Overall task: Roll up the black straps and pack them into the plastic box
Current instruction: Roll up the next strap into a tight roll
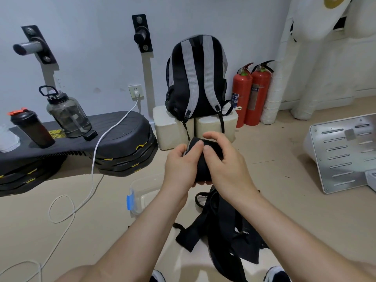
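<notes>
Gripping the roll (202,169) of black strap from both sides, the left hand (180,169) and right hand (228,167) hold it in the air above the floor (284,200). The left hand's fingers curl under the roll, with the thumb lying across its top left edge. The right hand's fingers wrap over the top and right side, with the thumb pressed on the front face. The hands cover most of the roll.

Directly below the hands, the loose straps (219,231) lie in a tangled pile on the floor. The clear box (140,182) sits on the floor just left of the pile, partly hidden by the left forearm. A blue latch (129,200) shows on its left end.

Beyond the hands, a grey and black backpack (197,78) stands upright on two pale blocks (173,127) against the wall. Two red extinguishers (250,94) stand to its right. A perforated metal panel (345,153) leans at the right edge.

To the left, a black platform (122,131) carries a clear jug (67,112) and a dark shaker (30,129). A white cable (95,159) runs from the wall socket (136,92) across the platform and down to the floor.
</notes>
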The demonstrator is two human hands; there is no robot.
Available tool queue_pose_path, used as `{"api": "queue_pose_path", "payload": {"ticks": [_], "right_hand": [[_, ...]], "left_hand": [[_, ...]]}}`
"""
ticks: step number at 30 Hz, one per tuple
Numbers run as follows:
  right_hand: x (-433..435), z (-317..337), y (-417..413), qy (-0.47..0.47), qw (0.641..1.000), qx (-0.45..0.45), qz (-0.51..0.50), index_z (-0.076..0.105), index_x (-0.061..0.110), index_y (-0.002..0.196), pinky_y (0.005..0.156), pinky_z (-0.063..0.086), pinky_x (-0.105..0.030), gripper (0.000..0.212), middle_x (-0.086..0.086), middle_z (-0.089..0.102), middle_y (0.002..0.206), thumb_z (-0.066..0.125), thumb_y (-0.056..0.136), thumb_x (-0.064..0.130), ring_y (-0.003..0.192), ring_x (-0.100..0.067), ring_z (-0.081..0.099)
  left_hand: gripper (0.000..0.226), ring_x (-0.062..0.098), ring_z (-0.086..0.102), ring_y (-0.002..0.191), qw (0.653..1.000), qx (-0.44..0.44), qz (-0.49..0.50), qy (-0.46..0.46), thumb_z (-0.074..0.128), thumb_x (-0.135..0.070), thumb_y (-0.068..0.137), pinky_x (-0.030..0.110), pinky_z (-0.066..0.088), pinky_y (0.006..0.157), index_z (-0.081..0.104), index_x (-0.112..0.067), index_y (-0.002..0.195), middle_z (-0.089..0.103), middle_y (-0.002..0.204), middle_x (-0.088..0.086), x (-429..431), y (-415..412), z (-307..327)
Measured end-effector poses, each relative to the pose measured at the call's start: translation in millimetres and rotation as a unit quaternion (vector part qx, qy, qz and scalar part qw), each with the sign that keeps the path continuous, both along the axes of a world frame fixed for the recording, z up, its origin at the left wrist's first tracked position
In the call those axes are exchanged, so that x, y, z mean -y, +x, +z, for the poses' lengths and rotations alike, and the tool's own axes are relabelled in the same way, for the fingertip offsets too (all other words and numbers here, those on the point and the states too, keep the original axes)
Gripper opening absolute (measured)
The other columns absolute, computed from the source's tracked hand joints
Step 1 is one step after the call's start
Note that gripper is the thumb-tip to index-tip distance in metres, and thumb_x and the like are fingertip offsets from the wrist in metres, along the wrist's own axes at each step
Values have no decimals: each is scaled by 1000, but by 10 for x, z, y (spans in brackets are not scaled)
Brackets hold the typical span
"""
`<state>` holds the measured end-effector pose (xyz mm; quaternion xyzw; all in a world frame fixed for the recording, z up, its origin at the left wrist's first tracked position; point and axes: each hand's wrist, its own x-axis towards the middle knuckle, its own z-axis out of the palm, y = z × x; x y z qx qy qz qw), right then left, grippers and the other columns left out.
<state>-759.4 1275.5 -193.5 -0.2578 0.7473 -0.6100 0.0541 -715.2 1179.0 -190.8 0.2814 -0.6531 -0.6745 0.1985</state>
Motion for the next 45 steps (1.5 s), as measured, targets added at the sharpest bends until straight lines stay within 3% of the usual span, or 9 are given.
{"api": "queue_pose_path", "payload": {"ticks": [4, 14, 21, 25, 29, 32, 36, 41, 45], "right_hand": [[-8, -12, -104, 9, 992, -85, -94, 58, 26, 119, 63, 52, -37, 29, 9, 58, 73, 42, 100, 11, 68, -11, 59], [-61, 120, -61, -43, 987, 153, 22, 42, 40, 128, 46, 51, -27, 28, -5, 59, 102, 49, 102, 32, 82, -24, 67], [-48, 11, -54, -25, 996, -74, -41, 52, 31, 119, 58, 48, -21, 21, 11, 60, 81, 53, 100, 23, 72, -5, 62], [-54, 58, -103, -69, 994, -38, -73, 54, 25, 112, 55, 52, -27, 15, 3, 64, 78, 44, 103, 17, 68, -9, 63], [-58, 93, -116, -62, 993, 82, -64, 48, 29, 116, 39, 44, -26, 16, -12, 62, 87, 37, 106, 24, 58, -21, 61], [-101, 132, -131, -29, 980, 194, -15, 38, 36, 131, 52, 58, -34, 27, -5, 62, 104, 41, 104, 37, 87, -21, 67], [-183, 161, -154, 12, 993, 111, -44, 46, 29, 126, 89, 57, -47, 47, 0, 56, 109, 59, 90, 56, 105, -15, 61], [-101, 74, 21, -135, 950, 262, 103, 65, 11, 118, 74, 58, -27, 53, -4, 69, 101, 72, 76, 42, 85, -8, 69], [-119, 84, -40, -206, 945, 242, 71, 70, 4, 114, 79, 58, -28, 23, -15, 74, 101, 65, 92, 13, 90, -17, 71]], "left_hand": [[27, 12, 66, 62, 998, 7, -67, 17, 62, -41, 95, 24, 49, 48, 64, -14, 97, 68, 77, -2, -60, 48, 36], [20, 9, 56, 50, 996, -48, 10, -71, 72, -29, 89, 24, 42, 40, 66, -12, 82, 61, 67, 1, -49, 37, 48], [25, 16, 64, 54, 999, -6, -51, 15, 65, -40, 93, 24, 47, 46, 65, -17, 82, 66, 69, 1, -52, 77, 108], [21, 12, 69, 71, 986, -74, -143, 33, 71, -28, 88, 25, 52, 57, 68, -16, 106, 72, 82, -4, -58, 156, 134], [20, 14, 62, 55, 989, -81, -115, -39, 77, -20, 84, 27, 47, 49, 68, -7, 97, 70, 69, 0, -72, 160, 147], [19, 7, 61, 62, 976, -78, -59, -196, 82, -29, 78, 25, 48, 55, 66, -23, 84, 67, 71, -7, -37, 129, 116], [34, 18, 57, 69, 830, -29, 57, -555, 85, -37, 69, 34, 49, 58, 62, -21, 89, 53, 87, -6, 67, 67, 56], [27, 14, 31, 58, 763, -18, 95, -640, 82, -16, 70, 27, 28, 49, 63, -10, 88, 50, 86, 6, -31, 16, 18], [55, 20, 51, 76, 822, 15, -20, -569, 79, -13, 75, 28, 40, 66, 60, -18, 127, 36, 103, -7, -1, 73, 86]]}}
